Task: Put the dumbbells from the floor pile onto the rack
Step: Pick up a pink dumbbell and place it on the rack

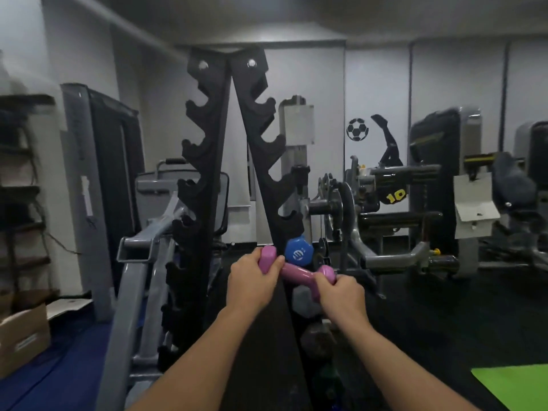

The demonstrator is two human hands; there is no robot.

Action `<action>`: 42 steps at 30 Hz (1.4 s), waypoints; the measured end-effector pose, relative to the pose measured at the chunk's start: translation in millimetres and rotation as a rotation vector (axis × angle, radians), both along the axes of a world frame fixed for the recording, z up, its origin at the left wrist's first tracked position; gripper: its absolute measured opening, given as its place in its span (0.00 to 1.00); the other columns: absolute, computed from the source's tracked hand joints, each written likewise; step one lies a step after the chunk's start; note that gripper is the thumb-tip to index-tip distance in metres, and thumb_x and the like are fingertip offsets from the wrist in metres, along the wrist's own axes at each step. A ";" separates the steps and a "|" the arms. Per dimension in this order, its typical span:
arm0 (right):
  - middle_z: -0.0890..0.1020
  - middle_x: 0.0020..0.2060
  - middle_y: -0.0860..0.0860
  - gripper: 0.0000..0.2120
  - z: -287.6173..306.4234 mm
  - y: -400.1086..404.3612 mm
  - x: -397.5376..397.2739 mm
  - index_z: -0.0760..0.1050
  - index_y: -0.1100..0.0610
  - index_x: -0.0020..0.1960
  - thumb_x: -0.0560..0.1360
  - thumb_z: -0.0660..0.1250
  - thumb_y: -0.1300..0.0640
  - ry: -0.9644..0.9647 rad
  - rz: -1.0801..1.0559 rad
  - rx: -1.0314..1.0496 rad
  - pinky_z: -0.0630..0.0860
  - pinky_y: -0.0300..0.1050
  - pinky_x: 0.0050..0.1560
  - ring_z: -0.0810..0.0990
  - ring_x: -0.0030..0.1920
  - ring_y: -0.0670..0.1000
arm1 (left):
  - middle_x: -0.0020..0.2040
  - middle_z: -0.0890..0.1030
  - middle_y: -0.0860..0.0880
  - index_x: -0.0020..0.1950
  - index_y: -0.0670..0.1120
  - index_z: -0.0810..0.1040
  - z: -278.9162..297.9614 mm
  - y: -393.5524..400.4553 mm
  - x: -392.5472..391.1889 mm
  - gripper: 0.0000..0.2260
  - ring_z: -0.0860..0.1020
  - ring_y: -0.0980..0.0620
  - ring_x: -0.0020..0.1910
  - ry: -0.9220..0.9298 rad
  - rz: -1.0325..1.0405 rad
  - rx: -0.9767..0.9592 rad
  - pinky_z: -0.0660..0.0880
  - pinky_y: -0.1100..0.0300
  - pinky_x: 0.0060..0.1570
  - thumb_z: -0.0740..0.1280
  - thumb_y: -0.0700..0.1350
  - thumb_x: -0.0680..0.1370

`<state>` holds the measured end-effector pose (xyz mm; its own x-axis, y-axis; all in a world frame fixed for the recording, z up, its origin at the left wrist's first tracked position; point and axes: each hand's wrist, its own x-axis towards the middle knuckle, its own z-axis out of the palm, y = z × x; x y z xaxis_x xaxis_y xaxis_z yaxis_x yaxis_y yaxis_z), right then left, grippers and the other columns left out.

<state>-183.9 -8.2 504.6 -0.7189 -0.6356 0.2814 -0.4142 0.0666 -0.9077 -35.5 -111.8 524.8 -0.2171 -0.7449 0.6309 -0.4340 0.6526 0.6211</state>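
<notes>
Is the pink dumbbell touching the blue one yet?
Cannot tell. In the head view the pink dumbbell, held by both hands, overlaps the blue dumbbell; neither contact nor gap shows.

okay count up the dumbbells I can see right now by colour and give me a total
Pink dumbbell, held at its ends by the left hand and the right hand: 1
Blue dumbbell, on the rack: 1
Grey dumbbell, blurred, lower on the rack: 1
Total: 3. Darker shapes below are too blurred to count.
</notes>
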 end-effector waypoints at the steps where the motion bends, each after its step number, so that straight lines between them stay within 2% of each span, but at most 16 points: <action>1: 0.84 0.34 0.53 0.17 13.3 -3.1 -6.3 0.82 0.58 0.39 0.76 0.66 0.46 0.022 -0.003 -0.024 0.78 0.46 0.36 0.82 0.36 0.51 | 0.40 0.80 0.54 0.49 0.54 0.80 11.2 1.2 -4.6 0.16 0.78 0.54 0.41 0.023 0.009 -0.016 0.77 0.54 0.45 0.67 0.65 0.75; 6: 0.82 0.40 0.53 0.16 71.7 -30.2 -42.1 0.79 0.58 0.49 0.78 0.66 0.44 0.154 -0.038 -0.102 0.78 0.46 0.40 0.81 0.40 0.51 | 0.38 0.79 0.53 0.44 0.50 0.80 56.1 6.7 -35.0 0.14 0.77 0.55 0.39 0.141 0.008 -0.030 0.72 0.59 0.41 0.69 0.61 0.77; 9: 0.82 0.44 0.53 0.15 98.1 -53.7 -62.4 0.77 0.56 0.53 0.79 0.66 0.44 0.209 -0.031 -0.118 0.80 0.49 0.45 0.82 0.44 0.53 | 0.39 0.78 0.54 0.48 0.49 0.80 71.0 2.7 -53.4 0.12 0.75 0.60 0.38 0.210 -0.006 0.026 0.71 0.66 0.39 0.70 0.57 0.78; 12: 0.81 0.45 0.52 0.14 117.4 -77.1 -77.3 0.77 0.56 0.55 0.80 0.65 0.46 0.246 0.016 -0.096 0.77 0.45 0.40 0.80 0.42 0.50 | 0.42 0.77 0.54 0.52 0.50 0.77 73.2 -9.0 -66.6 0.12 0.73 0.61 0.38 0.230 0.003 0.072 0.68 0.70 0.36 0.70 0.58 0.78; 14: 0.81 0.45 0.52 0.14 125.1 -95.5 -85.3 0.77 0.56 0.57 0.80 0.65 0.46 0.259 0.068 -0.102 0.79 0.46 0.44 0.81 0.44 0.50 | 0.48 0.78 0.51 0.56 0.50 0.77 69.8 -21.4 -73.4 0.16 0.76 0.56 0.46 0.224 0.033 0.068 0.69 0.68 0.44 0.69 0.61 0.77; 16: 0.82 0.49 0.53 0.15 128.6 -115.8 -92.6 0.77 0.55 0.60 0.80 0.65 0.46 0.261 0.104 -0.122 0.82 0.54 0.53 0.82 0.48 0.52 | 0.53 0.77 0.48 0.60 0.51 0.77 66.8 -32.1 -79.8 0.20 0.77 0.50 0.54 0.220 0.063 0.061 0.69 0.62 0.49 0.67 0.63 0.76; 18: 0.82 0.51 0.54 0.15 135.1 -135.1 -96.5 0.76 0.56 0.62 0.81 0.64 0.48 0.269 0.130 -0.140 0.80 0.55 0.57 0.81 0.50 0.52 | 0.57 0.72 0.48 0.66 0.51 0.74 68.5 -36.8 -85.2 0.24 0.72 0.52 0.57 0.232 0.055 0.053 0.67 0.62 0.51 0.67 0.64 0.77; 20: 0.79 0.51 0.53 0.16 147.1 -150.1 -98.3 0.74 0.59 0.66 0.82 0.64 0.52 0.256 0.161 -0.145 0.79 0.52 0.56 0.79 0.52 0.53 | 0.58 0.66 0.50 0.75 0.50 0.67 69.6 -40.3 -90.0 0.31 0.68 0.54 0.57 0.223 0.062 0.017 0.65 0.64 0.53 0.67 0.64 0.77; 22: 0.78 0.52 0.54 0.17 156.7 -163.8 -100.3 0.72 0.60 0.69 0.82 0.64 0.55 0.219 0.193 -0.159 0.80 0.52 0.56 0.80 0.53 0.54 | 0.59 0.64 0.50 0.78 0.50 0.64 67.7 -43.4 -93.2 0.35 0.68 0.53 0.59 0.202 0.086 -0.021 0.64 0.65 0.53 0.67 0.65 0.76; 26: 0.80 0.52 0.55 0.16 153.1 -180.1 -106.5 0.73 0.60 0.69 0.83 0.64 0.57 0.176 0.259 -0.155 0.79 0.40 0.39 0.81 0.46 0.50 | 0.62 0.66 0.48 0.76 0.52 0.64 63.9 -44.6 -104.7 0.35 0.69 0.51 0.61 0.211 0.156 -0.046 0.66 0.64 0.55 0.69 0.66 0.74; 29: 0.80 0.46 0.52 0.14 147.0 -183.4 -107.2 0.74 0.60 0.68 0.82 0.64 0.60 0.094 0.311 -0.200 0.77 0.35 0.30 0.81 0.42 0.48 | 0.62 0.67 0.48 0.71 0.51 0.65 62.8 -44.0 -108.2 0.34 0.71 0.51 0.59 0.211 0.216 -0.083 0.67 0.65 0.53 0.70 0.67 0.72; 30: 0.80 0.46 0.52 0.13 146.7 -183.4 -107.8 0.75 0.58 0.67 0.82 0.64 0.61 0.059 0.330 -0.219 0.78 0.35 0.30 0.81 0.43 0.48 | 0.61 0.68 0.48 0.69 0.51 0.65 63.3 -45.4 -106.7 0.33 0.71 0.51 0.57 0.204 0.224 -0.094 0.67 0.65 0.52 0.70 0.67 0.72; 33: 0.82 0.53 0.58 0.09 147.7 -183.2 -109.0 0.77 0.55 0.61 0.83 0.64 0.60 -0.015 0.401 -0.233 0.81 0.41 0.38 0.83 0.48 0.52 | 0.57 0.66 0.50 0.66 0.51 0.65 66.2 -50.1 -103.1 0.32 0.70 0.53 0.51 0.177 0.228 -0.129 0.67 0.64 0.47 0.70 0.68 0.71; 36: 0.82 0.53 0.56 0.12 141.5 -189.1 -108.6 0.77 0.58 0.65 0.82 0.64 0.59 -0.010 0.350 -0.271 0.80 0.39 0.41 0.83 0.50 0.52 | 0.54 0.63 0.52 0.64 0.50 0.65 69.4 -50.5 -101.5 0.31 0.70 0.54 0.48 0.147 0.231 -0.175 0.67 0.65 0.43 0.70 0.68 0.71; 40: 0.84 0.53 0.57 0.11 143.3 -192.4 -112.3 0.80 0.56 0.62 0.81 0.67 0.56 0.006 0.284 -0.275 0.81 0.50 0.52 0.83 0.53 0.55 | 0.56 0.68 0.49 0.62 0.49 0.66 80.2 -50.9 -113.7 0.32 0.73 0.52 0.50 0.097 0.245 -0.248 0.75 0.62 0.45 0.70 0.69 0.70; 42: 0.84 0.54 0.57 0.13 151.1 -194.0 -115.8 0.79 0.57 0.64 0.81 0.67 0.56 -0.002 0.277 -0.251 0.81 0.47 0.48 0.83 0.50 0.55 | 0.57 0.69 0.48 0.62 0.49 0.67 90.4 -49.2 -126.7 0.33 0.74 0.50 0.53 0.082 0.251 -0.224 0.78 0.59 0.47 0.72 0.69 0.68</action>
<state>-299.7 -202.2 655.7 -0.5302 -0.7173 0.4520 -0.3837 -0.2724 -0.8824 -162.2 -161.0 615.2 0.0136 -0.6093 0.7928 -0.5533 0.6559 0.5135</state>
